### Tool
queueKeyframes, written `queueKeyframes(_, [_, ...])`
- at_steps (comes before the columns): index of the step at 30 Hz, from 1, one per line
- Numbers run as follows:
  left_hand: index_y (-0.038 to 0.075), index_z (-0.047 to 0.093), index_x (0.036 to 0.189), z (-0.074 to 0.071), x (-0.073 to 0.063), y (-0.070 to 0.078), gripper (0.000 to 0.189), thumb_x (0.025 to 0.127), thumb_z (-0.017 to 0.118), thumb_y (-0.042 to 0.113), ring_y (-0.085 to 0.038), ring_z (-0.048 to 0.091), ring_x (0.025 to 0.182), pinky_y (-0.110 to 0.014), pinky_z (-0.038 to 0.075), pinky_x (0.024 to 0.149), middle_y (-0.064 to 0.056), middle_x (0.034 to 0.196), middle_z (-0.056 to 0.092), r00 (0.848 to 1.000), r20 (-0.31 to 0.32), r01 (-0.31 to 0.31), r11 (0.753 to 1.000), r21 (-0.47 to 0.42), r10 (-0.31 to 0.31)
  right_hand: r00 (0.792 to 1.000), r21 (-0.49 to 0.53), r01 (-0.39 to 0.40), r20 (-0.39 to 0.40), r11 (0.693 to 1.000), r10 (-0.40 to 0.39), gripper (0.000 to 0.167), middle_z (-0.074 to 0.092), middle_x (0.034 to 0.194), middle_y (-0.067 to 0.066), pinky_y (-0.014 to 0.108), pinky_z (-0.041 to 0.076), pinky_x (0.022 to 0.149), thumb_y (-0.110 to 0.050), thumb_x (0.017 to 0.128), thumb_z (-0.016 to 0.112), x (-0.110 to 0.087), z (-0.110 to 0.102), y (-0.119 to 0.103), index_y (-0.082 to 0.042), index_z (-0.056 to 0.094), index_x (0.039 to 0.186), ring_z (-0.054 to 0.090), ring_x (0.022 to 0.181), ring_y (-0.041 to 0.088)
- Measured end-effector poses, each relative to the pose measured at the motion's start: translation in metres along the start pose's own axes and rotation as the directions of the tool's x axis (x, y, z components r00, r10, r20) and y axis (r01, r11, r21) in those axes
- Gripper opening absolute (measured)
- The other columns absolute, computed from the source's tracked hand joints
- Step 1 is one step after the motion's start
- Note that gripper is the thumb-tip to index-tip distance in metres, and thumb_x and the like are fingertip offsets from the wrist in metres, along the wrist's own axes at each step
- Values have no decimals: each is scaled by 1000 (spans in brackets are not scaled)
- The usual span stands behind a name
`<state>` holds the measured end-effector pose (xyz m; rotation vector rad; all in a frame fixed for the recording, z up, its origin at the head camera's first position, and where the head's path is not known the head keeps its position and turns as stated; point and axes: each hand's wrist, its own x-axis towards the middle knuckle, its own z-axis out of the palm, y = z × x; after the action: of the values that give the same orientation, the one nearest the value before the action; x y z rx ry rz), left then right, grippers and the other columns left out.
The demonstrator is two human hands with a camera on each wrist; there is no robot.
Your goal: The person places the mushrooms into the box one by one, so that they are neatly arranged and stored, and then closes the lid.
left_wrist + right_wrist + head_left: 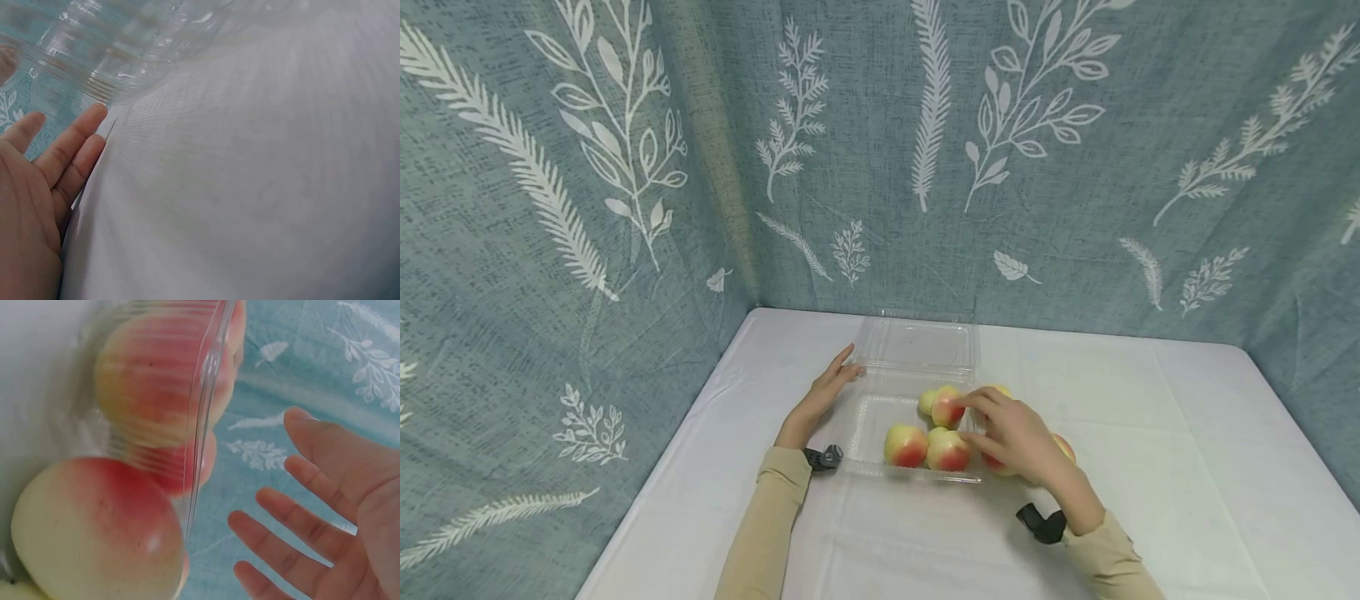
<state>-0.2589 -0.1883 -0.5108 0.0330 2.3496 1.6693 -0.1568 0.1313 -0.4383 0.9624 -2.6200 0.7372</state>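
A clear plastic clamshell box [867,429] lies with its lid [917,343] folded back. Several yellow-and-red peaches [906,447] sit in its right part. At the box's left edge, my left hand [826,392] has its fingers extended; in the left wrist view its fingertips [95,114] are right by the clear plastic. My right hand [1018,433] is over the box's right rim, fingers spread and holding nothing, its fingertips close to the peaches inside. In the right wrist view, a peach [100,531] lies outside the ribbed wall, with another peach [156,378] seen through the plastic.
More peaches [1063,447] lie on the white-covered table [1150,467] right of the box, partly hidden under my right hand. A blue-green curtain [880,167] with white leaf prints hangs behind the table and along its sides.
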Motion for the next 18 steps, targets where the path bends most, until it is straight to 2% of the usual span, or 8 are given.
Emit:
queueKeyframes(5, [38,20,146,0,0,0,58,94,44,47,-32,33,134,-59,12,109,-7,141,45,1000,-1,-1,1000,2,1,1000,-13,-27,10,1000,27,39,58,114,4,33,50,71,-23,81,73,-5,-5,3,-11,62,116,62,80,18])
queueKeyframes(10, [37,20,147,-1,1,0,57,95,43,46,-32,34,133,-59,13,110,-8,141,45,1000,1,-1,1000,6,1,999,-27,-42,-4,999,42,40,58,118,5,44,49,80,-22,80,73,-11,-9,5,-11,62,117,62,94,24])
queueKeyframes(18, [36,19,147,0,1,-1,58,95,43,45,-33,34,133,-59,12,109,-10,142,44,1000,2,-18,1000,5,18,999,-28,-29,-38,999,28,42,59,120,6,45,48,80,-20,78,75,-19,-11,11,-13,61,117,60,101,23])
